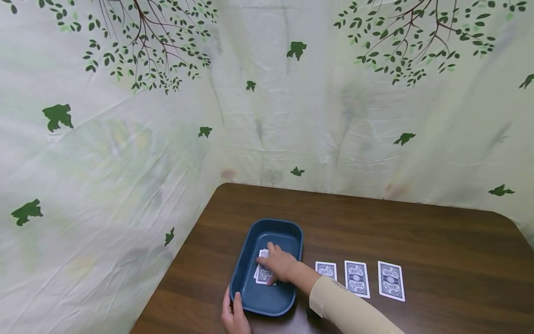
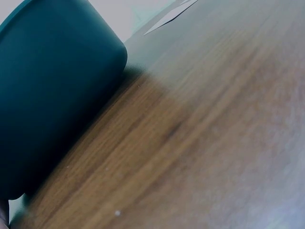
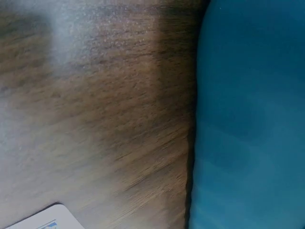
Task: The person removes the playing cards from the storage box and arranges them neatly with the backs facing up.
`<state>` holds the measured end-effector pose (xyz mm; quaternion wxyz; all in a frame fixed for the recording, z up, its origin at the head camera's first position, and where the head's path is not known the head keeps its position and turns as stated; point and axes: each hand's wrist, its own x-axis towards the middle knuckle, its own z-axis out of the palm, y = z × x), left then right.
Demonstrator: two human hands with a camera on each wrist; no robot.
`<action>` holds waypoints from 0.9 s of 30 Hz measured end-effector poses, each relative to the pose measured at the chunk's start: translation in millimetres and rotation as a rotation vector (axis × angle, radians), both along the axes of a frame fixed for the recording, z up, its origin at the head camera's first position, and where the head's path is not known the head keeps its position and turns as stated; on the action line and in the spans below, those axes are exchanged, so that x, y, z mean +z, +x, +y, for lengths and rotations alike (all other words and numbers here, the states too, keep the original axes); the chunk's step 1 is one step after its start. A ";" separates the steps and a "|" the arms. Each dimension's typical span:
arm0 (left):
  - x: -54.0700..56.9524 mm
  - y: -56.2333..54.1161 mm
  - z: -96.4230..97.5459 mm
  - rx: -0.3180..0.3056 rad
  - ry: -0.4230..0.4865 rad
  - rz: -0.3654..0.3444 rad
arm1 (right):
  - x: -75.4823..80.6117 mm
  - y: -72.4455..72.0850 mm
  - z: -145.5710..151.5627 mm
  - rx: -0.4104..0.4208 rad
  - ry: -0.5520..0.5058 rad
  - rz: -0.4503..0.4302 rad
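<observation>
the left hand (image 1: 236, 313) gripped the near left corner of a blue tray (image 1: 271, 300), with the thumb on the rim and the other fingers against the outer side. the right hand (image 1: 281, 265) reached over the tray wall from the right, palm down, with its fingers spread over the cards in the tray (image 1: 263, 277). from where i stood, i could not tell whether these fingers pinched a card or only rested on it.

the cards in the tray lay on its floor, toward the left wall; at least two overlapped, slightly out of line, with the patterned back of the top one upward.

three more cards lay apart on the brown table (image 1: 459, 264), to the right of the tray, in a row with backs up: the left card (image 1: 326, 267), partly covered by the right arm (image 1: 305, 277); the middle card (image 1: 356, 277), next to the beige sleeve (image 1: 352, 306); and the right card (image 1: 391, 280), fully exposed. a pale cloth (image 1: 267, 116), printed with leaves and branches, hung behind the table.
</observation>
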<state>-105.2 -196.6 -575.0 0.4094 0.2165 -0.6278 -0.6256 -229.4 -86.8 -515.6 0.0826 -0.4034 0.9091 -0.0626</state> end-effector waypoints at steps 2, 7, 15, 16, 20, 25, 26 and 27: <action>-2.2 -0.6 0.1 0.000 0.006 -0.008 | -0.4 -0.6 2.5 -0.008 -0.027 -0.022; -3.8 -1.1 0.0 0.000 0.019 -0.020 | 1.1 -1.5 8.5 -0.001 -0.103 -0.055; 5.6 0.8 3.6 0.034 0.016 -0.034 | 28.0 8.0 37.9 0.116 -0.422 -0.061; 1.6 0.0 2.2 0.040 0.021 -0.050 | 33.5 10.0 46.5 0.127 -0.464 -0.063; -3.4 -1.0 -1.2 0.048 0.028 -0.065 | 49.1 13.4 86.7 0.123 -0.564 -0.043; -2.5 -2.7 -0.9 0.030 0.035 -0.087 | 45.4 15.1 150.2 0.047 -0.540 0.013; -2.1 -3.1 -0.3 0.027 0.038 -0.093 | 42.0 16.3 163.4 0.032 -0.522 0.019; -1.7 -3.4 0.4 0.025 0.040 -0.102 | 38.3 18.2 176.8 0.015 -0.505 0.026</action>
